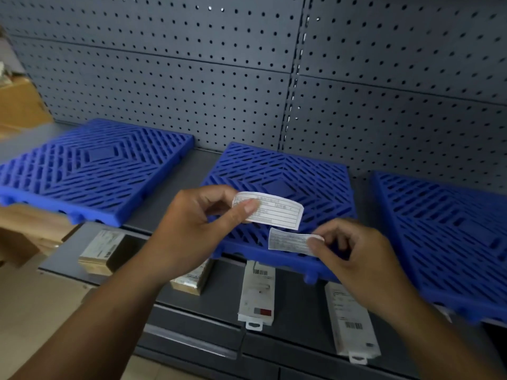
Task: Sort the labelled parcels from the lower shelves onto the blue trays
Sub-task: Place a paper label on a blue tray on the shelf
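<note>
Three blue slatted trays lie on the upper shelf: the left tray (90, 171), the middle tray (285, 174) and the right tray (444, 231). My left hand (197, 226) pinches a white printed label (270, 211) over the middle tray. My right hand (359, 256) pinches a second, smaller label (289, 241) just below the first. On the lower shelf lie a brown parcel with a label (103, 252), another brown parcel (192, 281) partly hidden by my left arm, a white boxed parcel (258, 293) and a second white boxed parcel (351, 322).
A grey pegboard wall (247, 78) backs the shelf. Cardboard boxes (19, 105) stand at the far left, with a wooden surface (30, 229) below them. The grey lower shelf (214, 300) juts out under the trays, with drawer fronts beneath.
</note>
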`<state>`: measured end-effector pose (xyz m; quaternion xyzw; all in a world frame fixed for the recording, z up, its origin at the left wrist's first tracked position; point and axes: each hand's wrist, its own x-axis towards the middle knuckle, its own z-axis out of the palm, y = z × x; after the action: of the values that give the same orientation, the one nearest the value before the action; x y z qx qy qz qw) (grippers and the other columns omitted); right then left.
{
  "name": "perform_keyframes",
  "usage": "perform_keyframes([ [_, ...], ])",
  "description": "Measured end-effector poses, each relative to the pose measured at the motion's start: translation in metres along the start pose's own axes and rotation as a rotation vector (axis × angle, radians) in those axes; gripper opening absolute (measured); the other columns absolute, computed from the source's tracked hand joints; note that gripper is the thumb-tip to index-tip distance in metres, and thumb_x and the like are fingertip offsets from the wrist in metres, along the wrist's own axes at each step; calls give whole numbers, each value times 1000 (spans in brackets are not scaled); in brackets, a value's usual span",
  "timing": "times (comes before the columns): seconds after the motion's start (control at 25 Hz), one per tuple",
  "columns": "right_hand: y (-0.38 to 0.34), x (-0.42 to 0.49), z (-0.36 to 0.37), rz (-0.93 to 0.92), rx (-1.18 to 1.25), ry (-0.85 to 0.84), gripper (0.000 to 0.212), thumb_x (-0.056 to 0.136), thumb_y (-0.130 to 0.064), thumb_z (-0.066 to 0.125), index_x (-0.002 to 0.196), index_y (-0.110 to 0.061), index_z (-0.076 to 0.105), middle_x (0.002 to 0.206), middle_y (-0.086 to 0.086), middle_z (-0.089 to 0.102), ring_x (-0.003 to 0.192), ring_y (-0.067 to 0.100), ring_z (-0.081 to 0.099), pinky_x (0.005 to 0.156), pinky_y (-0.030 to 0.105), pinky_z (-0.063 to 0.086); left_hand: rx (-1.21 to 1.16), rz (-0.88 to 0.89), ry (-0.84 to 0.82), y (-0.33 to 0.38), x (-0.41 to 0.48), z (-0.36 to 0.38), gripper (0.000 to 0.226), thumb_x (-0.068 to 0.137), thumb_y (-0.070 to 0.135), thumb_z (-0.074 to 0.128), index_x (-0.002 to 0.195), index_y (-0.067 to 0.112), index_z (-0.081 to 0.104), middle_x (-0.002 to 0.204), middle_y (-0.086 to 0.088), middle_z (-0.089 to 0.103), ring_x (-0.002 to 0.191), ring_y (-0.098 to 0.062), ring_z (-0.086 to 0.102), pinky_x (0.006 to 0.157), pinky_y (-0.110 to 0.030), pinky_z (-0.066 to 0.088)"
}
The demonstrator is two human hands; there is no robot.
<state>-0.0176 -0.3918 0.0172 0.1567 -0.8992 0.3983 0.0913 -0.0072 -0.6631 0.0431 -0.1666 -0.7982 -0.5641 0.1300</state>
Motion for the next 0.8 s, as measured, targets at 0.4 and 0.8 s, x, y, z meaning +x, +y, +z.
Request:
perform_keyframes([
  [0.4, -49, 5, 11, -131, 124, 135, 15, 94, -46, 65, 104, -36, 70, 97, -15, 64, 87, 15, 61, 69, 20, 45, -36, -9, -30, -9, -3, -25, 16, 95, 26, 67, 88, 15, 76, 91, 6, 78, 91, -9, 75, 80, -19, 56],
  [0.8, -173, 80, 171, -158, 196, 99, 8, 90, -29, 71, 83, -28, 75, 74, -9, 67, 71, 12, 61, 60, 15, 43, -22, -5, -25, -81, -12, -201, 15, 92, 25, 71, 98, 12, 76, 92, -1, 77, 90, -11, 74, 83, -25, 57],
])
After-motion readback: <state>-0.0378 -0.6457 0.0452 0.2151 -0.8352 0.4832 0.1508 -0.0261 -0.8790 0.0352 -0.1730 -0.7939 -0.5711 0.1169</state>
